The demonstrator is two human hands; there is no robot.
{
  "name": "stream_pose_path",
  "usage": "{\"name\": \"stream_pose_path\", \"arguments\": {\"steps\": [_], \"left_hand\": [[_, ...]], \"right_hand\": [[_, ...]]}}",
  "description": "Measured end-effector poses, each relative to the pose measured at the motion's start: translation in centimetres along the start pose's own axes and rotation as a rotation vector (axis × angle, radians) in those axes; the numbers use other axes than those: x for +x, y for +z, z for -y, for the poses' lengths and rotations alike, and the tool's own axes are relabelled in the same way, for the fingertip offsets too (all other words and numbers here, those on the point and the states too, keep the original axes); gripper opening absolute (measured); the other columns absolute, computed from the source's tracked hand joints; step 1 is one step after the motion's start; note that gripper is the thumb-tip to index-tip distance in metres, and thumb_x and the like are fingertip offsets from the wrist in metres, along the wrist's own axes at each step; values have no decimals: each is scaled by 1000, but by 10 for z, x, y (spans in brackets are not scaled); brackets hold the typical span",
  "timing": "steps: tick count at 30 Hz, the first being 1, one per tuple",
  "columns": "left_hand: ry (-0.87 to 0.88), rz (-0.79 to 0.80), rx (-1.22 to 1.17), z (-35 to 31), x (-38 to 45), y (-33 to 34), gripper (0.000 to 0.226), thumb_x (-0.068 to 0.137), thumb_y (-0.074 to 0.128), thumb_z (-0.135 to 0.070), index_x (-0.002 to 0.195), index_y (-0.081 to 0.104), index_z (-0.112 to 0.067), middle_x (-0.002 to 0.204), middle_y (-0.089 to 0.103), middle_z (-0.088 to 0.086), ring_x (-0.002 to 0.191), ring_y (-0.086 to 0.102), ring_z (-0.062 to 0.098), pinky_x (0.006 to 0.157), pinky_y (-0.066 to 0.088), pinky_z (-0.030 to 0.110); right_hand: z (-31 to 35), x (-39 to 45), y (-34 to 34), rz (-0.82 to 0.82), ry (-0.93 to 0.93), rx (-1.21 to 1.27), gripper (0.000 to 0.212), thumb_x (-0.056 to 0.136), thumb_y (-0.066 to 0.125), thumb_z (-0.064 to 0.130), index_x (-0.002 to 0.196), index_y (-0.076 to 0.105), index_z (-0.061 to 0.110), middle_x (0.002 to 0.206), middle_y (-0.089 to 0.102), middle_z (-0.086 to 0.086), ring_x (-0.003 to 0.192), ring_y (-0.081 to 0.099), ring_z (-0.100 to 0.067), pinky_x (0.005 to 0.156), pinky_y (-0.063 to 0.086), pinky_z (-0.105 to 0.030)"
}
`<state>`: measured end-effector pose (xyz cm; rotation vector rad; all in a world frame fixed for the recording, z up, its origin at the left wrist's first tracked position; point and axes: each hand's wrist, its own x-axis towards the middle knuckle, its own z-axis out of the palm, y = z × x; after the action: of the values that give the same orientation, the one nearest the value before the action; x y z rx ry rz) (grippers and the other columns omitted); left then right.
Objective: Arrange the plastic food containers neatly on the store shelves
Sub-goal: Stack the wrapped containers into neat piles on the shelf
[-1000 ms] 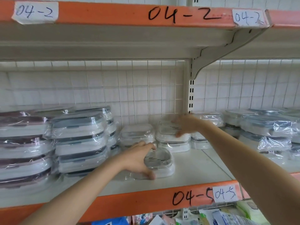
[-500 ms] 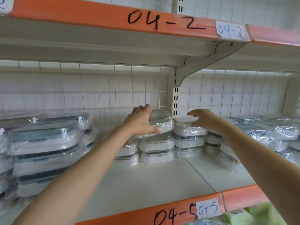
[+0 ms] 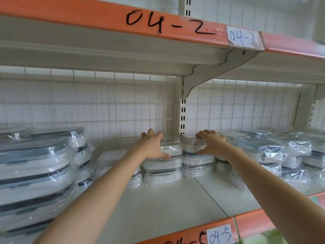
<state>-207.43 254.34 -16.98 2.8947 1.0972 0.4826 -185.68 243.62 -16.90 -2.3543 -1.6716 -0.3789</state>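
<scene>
Two stacks of small plastic-wrapped white containers stand side by side at the back of the shelf (image 3: 158, 208). My left hand (image 3: 151, 147) grips the top container (image 3: 173, 147) of the left stack, fingers over its lid and thumb on its front. My right hand (image 3: 212, 144) grips the top container (image 3: 190, 144) of the right stack the same way. Both top containers sit on the containers below them. A lower stack of small containers (image 3: 112, 159) stands left of my left arm, partly hidden by it.
Tall stacks of large wrapped containers with grey lids (image 3: 35, 173) fill the shelf's left side. More wrapped containers (image 3: 274, 150) crowd the right bay. A wire grid backs the shelf. The upper shelf (image 3: 123, 55) and its bracket (image 3: 211, 76) hang overhead.
My left hand lifted the small container from the shelf front and set it on top of the left back stack. My right hand stayed on the right stack's top container.
</scene>
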Motion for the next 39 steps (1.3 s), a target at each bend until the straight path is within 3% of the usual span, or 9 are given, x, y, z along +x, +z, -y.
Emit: {"name": "stream_pose_path", "arguments": {"steps": [3,16,22,30,39], "left_hand": [[-17,-30,89,-4,-4,6,91,67,73,-62,136,31,-19,131,33,8,119,37,30,94,46,43],[-63,-133,58,-2,4,14,86,67,63,-75,131,37,-23,129,38,7,120,38,29,90,46,40],[-39,-105,78,-2,-1,12,83,75,59,-69,139,32,-24,135,39,5,125,38,28,95,45,41],[-74,-137,-175,6,-7,12,84,73,72,-55,141,35,-23,141,37,4,134,29,26,106,33,38],[-42,-51,-82,8,-16,4,89,80,66,-54,149,23,-17,152,26,6,142,19,27,115,24,41]], "right_hand": [[2,-3,3,-25,-5,-5,76,76,73,36,140,35,23,140,38,2,128,32,-20,105,32,-47],[7,-4,0,-33,-27,-39,70,77,73,37,135,37,19,135,42,0,123,35,-21,100,40,-39],[8,-6,0,-55,-30,-44,68,79,72,37,135,39,19,133,46,0,121,38,-22,97,41,-35],[7,-9,2,-79,-21,-69,67,80,70,40,135,40,19,134,48,2,123,39,-21,92,44,-35],[8,-12,0,-105,-48,-199,63,79,72,37,131,40,23,129,49,6,119,41,-17,91,44,-36]]}}
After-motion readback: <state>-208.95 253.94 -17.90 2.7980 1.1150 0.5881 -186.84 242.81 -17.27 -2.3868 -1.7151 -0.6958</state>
